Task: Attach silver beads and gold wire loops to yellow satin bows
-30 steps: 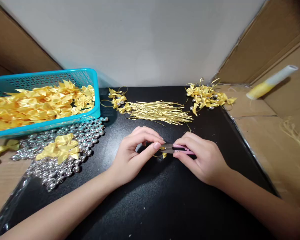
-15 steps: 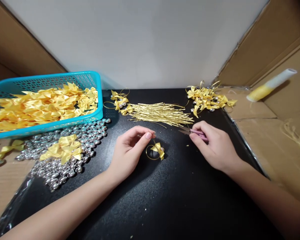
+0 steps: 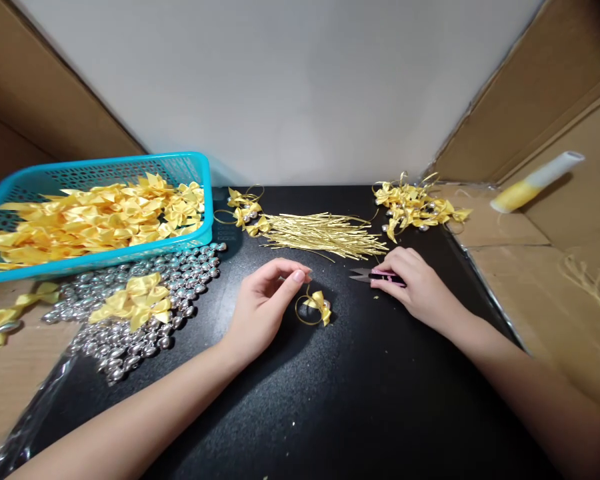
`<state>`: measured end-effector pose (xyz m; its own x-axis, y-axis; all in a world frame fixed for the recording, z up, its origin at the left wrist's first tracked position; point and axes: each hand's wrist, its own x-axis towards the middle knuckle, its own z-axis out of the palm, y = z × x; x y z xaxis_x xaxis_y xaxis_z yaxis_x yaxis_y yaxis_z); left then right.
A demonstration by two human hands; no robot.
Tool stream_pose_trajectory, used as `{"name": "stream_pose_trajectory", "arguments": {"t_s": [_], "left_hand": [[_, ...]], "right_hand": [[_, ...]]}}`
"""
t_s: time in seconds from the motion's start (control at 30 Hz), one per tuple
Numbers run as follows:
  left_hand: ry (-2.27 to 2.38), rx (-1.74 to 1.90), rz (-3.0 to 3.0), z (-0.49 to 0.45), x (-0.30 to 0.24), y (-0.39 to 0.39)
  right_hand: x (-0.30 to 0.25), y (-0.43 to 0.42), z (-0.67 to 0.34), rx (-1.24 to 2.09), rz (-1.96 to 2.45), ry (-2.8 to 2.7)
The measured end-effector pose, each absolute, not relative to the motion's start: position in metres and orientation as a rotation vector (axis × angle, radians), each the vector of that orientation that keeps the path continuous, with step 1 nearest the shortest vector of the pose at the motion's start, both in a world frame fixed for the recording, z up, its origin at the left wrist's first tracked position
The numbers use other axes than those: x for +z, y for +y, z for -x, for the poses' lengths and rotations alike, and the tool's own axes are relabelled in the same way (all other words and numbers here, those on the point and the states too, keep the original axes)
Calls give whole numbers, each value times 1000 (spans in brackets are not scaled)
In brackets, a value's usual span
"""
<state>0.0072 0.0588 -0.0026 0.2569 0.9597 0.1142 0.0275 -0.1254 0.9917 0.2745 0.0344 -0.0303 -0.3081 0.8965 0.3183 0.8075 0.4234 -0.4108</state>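
Observation:
Between thumb and fingertips, my left hand (image 3: 267,303) pinches the end of a gold cord, from which a yellow ribbon bow (image 3: 321,307) with a silver bead hangs in a loop above the black table. My right hand (image 3: 413,283) grips a pair of purple-handled thread snips (image 3: 367,275), their blades apart and pointing left toward the bow. The snips do not touch the bow or its cord. Behind both hands lies a bundle of gold cords (image 3: 325,235).
A turquoise basket (image 3: 206,200) of yellow bows stands at the left. Before it, silver beads (image 3: 125,353) spread out with several bows (image 3: 137,300) on top. Finished-looking beaded bows (image 3: 415,203) are heaped at the back right, near a white-and-yellow tube (image 3: 537,181).
The right hand has turned the snips so the blades now show open and reach further left. My left hand still pinches the cord; the whole view has shifted slightly.

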Motion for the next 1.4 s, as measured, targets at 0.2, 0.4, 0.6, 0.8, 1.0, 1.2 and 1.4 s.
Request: {"name": "stream_pose_trajectory", "arguments": {"t_s": [0.2,0.4,0.6,0.8,1.0,1.2,1.4], "left_hand": [[930,1074,-1625,-7,2,57],[761,1104,-2015,-9,12,52],[745,1092,-2042,-12,13,47],[788,825,-1738,-7,7,58],[728,721,-1487,-4,11,64],[720,604,-1503,-3,19,63],[834,610,-1281,-5,28,57]], "right_hand": [[-27,31,-275,87,1480,-2175],[19,8,-220,570,1240,-1954],[32,14,-192,895,1242,-1853],[31,21,-200,988,1174,-1788],[36,19,-202,961,1139,-1795],[39,14,-202,951,1121,-1803],[40,11,-200,944,1125,-1806]]}}
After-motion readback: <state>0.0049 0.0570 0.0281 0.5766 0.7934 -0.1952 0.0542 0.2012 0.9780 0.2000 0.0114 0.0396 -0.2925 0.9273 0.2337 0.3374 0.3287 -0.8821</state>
